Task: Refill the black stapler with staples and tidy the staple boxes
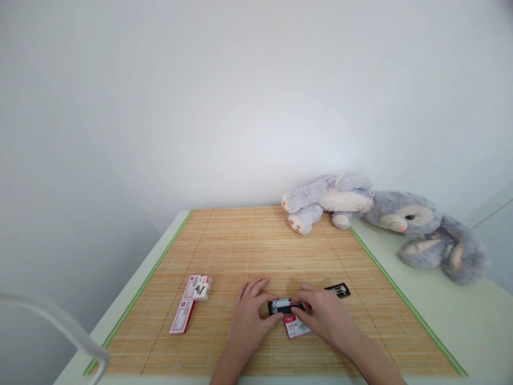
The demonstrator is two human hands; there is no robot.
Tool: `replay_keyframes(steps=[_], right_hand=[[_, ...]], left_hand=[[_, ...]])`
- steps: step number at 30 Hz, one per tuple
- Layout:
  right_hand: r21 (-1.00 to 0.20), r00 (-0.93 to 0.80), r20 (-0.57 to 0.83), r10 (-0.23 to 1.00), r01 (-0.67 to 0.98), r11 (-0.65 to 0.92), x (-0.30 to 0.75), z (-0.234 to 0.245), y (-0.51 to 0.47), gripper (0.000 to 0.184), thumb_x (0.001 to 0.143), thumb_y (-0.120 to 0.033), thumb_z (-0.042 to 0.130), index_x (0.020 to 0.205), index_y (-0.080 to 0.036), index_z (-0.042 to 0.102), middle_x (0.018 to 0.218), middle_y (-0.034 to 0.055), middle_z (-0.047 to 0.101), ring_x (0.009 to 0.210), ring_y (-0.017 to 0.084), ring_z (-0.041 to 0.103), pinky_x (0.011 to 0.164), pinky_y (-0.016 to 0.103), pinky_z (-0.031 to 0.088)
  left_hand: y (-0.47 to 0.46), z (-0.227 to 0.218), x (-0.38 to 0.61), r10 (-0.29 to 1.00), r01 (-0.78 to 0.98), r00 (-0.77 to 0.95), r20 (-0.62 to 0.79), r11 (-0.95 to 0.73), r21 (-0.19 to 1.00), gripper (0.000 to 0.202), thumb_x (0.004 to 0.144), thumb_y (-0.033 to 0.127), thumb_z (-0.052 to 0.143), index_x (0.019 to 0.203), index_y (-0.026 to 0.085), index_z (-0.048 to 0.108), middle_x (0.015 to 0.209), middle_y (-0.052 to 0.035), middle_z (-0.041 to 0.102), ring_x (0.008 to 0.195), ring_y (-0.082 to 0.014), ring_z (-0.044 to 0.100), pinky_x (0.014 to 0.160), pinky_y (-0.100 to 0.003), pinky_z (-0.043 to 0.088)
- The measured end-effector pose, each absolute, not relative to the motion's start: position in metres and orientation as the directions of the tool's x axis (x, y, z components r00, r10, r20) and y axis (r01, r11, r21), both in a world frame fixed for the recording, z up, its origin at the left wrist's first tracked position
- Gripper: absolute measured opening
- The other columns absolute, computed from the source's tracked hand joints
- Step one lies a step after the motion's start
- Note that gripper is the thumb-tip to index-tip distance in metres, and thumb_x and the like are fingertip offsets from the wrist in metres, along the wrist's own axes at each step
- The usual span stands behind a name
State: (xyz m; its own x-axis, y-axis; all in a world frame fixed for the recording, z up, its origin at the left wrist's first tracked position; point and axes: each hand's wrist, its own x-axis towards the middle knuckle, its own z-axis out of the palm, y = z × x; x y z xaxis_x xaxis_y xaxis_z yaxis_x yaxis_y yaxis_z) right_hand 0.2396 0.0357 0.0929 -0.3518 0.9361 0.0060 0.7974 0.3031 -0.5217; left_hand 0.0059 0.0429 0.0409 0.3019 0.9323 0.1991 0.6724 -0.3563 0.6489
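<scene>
1. Left hand [248, 315] and right hand [324, 315] both pinch one black stapler [285, 305], fingers curled on its ends.
2. Stapler: black with a pale label, lying flat on the mat [256, 240], opened; its second arm [339, 290] angles out behind the right hand.
3. Staple boxes, red and white: one [295, 326] just under the stapler, two [192, 302] well left of it.
4. One plush rabbit [385, 219] on the table, far beyond the stapler.

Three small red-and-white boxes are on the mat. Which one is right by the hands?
The small box under the right hand, just below the black stapler. The other two boxes lie apart, to the left of the left hand.
</scene>
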Motion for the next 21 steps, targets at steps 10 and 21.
replay_keyframes(steps=[10, 21], right_hand=[[-0.539, -0.334, 0.068, 0.94, 0.781, 0.316, 0.275, 0.111, 0.028, 0.03, 0.092, -0.028, 0.068, 0.121, -0.032, 0.072, 0.109, 0.0048, 0.071, 0.101, 0.025, 0.066, 0.088, 0.036, 0.051], [-0.668, -0.267, 0.096, 0.959, 0.697, 0.261, 0.372, 0.106, 0.042, 0.034, 0.091, -0.048, 0.072, 0.12, -0.032, 0.074, 0.143, 0.007, 0.063, 0.136, 0.03, 0.056, 0.121, 0.051, 0.039]], left_hand=[[0.042, 0.043, 0.006, 0.931, 0.675, 0.305, 0.2, -0.359, 0.644, 0.033, 0.081, 0.037, 0.085, 0.114, 0.038, 0.078, 0.154, -0.0024, 0.058, 0.146, -0.0299, 0.049, 0.127, -0.063, 0.025], [0.043, 0.042, 0.006, 0.931, 0.67, 0.297, 0.211, -0.36, 0.648, 0.031, 0.08, 0.038, 0.085, 0.111, 0.037, 0.079, 0.152, -0.0038, 0.059, 0.144, -0.0314, 0.05, 0.126, -0.064, 0.027]])
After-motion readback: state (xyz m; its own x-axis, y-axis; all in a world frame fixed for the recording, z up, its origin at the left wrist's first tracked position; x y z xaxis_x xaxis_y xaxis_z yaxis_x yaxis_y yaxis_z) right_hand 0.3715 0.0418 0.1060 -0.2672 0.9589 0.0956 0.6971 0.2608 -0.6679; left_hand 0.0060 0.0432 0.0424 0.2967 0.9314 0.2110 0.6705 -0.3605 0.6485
